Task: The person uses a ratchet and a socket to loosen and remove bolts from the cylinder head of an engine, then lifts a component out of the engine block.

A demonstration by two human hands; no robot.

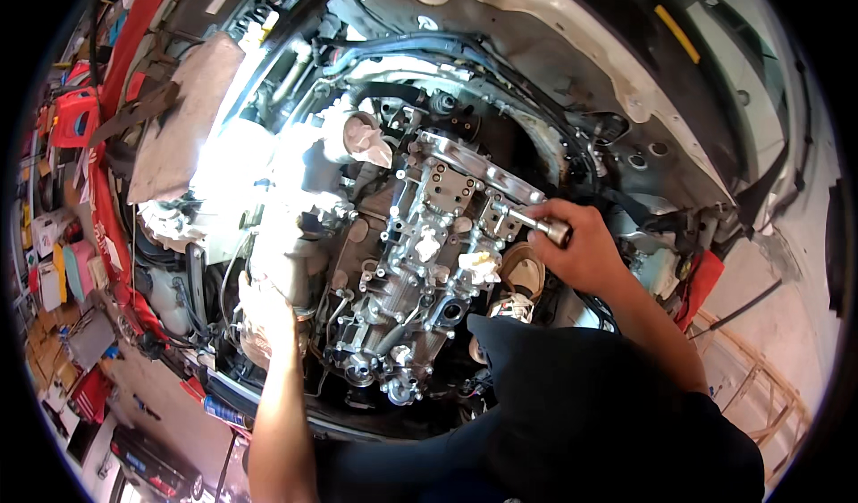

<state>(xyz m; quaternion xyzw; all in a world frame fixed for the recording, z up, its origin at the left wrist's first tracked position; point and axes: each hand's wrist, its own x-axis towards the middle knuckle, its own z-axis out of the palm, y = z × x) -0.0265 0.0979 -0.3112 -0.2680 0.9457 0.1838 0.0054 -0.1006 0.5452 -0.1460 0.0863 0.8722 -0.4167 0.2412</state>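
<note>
My right hand point(579, 246) is closed around a socket tool point(542, 225) with a chrome shaft, its dark cylindrical end showing at the fingers. The shaft reaches a bolted metal block point(499, 217) at the upper right of the engine's cylinder head point(402, 293). Beside that block lies a second bolted block point(449, 188). My left hand point(266, 314) is over rounded metal parts left of the engine; strong glare washes out its fingers, so I cannot tell whether it grips anything. Crumpled white wads point(480, 268) sit in openings of the head.
A black cap-like shape point(590, 396) covers the lower centre. Hoses and wiring point(429, 47) line the engine bay's far side. A brown panel point(188, 114) lies at the left, near a very bright light point(259, 159). Shelves with red cases point(76, 114) stand farther left.
</note>
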